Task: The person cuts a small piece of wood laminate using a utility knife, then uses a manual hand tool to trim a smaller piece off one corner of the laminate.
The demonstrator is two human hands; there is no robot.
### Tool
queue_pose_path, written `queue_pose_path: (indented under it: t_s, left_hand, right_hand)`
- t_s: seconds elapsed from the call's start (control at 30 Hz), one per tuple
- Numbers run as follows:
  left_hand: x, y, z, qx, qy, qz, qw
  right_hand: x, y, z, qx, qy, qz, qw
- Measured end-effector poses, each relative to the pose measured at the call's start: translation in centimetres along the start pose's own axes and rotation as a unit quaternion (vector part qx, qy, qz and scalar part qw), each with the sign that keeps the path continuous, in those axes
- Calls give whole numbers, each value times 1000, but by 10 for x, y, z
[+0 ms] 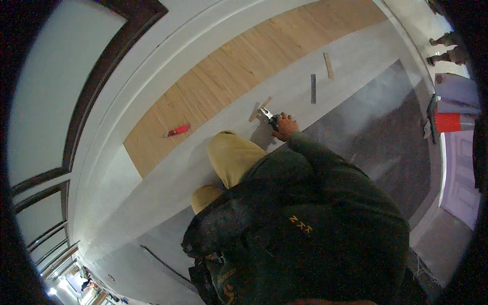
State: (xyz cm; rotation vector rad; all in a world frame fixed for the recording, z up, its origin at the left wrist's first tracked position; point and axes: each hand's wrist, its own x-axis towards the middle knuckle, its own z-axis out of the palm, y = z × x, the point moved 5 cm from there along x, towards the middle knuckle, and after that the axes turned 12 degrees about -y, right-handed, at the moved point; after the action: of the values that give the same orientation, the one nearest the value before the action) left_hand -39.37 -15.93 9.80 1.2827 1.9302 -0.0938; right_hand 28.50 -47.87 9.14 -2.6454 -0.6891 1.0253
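Note:
In my right hand [285, 126], a pair of pliers [268, 115] with black handles is held low over the pale underlay [223, 124]. The metal jaws meet a short tan strip of plank [252, 113]; whether they grip it or only touch it cannot be made out. My left hand is out of sight. Just beyond my bent knees [234, 155], a red utility knife [178, 130] lies on the edge of the wood-look planks [223, 81].
A dark strip [313, 89] and another tan strip [328, 66] lie on the underlay to the right. Dark grey floor [376, 137] stretches beside me. A red and white bucket [447, 122] stands far right. Dark-framed panels [84, 107] line the wall at left.

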Motion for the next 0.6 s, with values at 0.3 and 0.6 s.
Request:
queue_pose_path:
  t_s: [0.3,0.6]
  left_hand:
    - [-4,-5,16,4,-13,-10,1000]
    - [-8,-43,45,-36,-24,-21,999]
  right_hand:
    - [35,0,22,-9,-66,46,997]
    - [10,126,73,284,-283,-28,916]
